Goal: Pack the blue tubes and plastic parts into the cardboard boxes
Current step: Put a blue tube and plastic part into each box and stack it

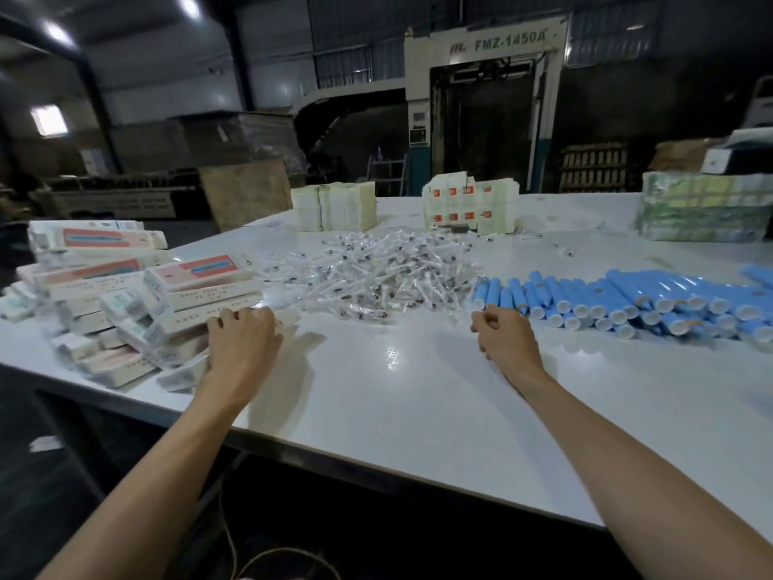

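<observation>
Blue tubes (627,299) right on surface (397,395) | left grip (244,343) curled over cardboard box (287,319) | right grip (506,337) fisted, empty

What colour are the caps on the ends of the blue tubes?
White. The caps on the blue tubes show best in the head view.

Your bench (397,395) is a glossy white top, and both your hands lie on it near its front edge. At the fingers of your left hand (242,341) sits a loose heap of white-and-pink cardboard boxes (125,311), spreading away to that hand's left. Beyond the gap between your hands lies a pile of clear plastic parts (376,274). Just right of your right hand (506,337) the blue tubes (627,299) lie side by side, white caps toward you. Well beyond both hands stand three bundles of flat printed cartons: a cream stack (334,207), an orange-marked stack (470,207) and, far right, a greenish stack (702,211).
</observation>
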